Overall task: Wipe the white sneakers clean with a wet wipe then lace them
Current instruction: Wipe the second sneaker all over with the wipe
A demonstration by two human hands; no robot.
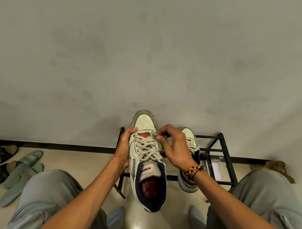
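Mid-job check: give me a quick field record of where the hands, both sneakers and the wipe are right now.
left hand: grips the held sneaker's left side
right hand: pinches the wet wipe against the held sneaker's right edge near the laces
held sneaker: lifted between both hands, toe pointing away, laces threaded
wet wipe: greenish, mostly hidden under the fingers
second sneaker: on the black metal rack, partly behind the right hand
slippers: on the floor at left
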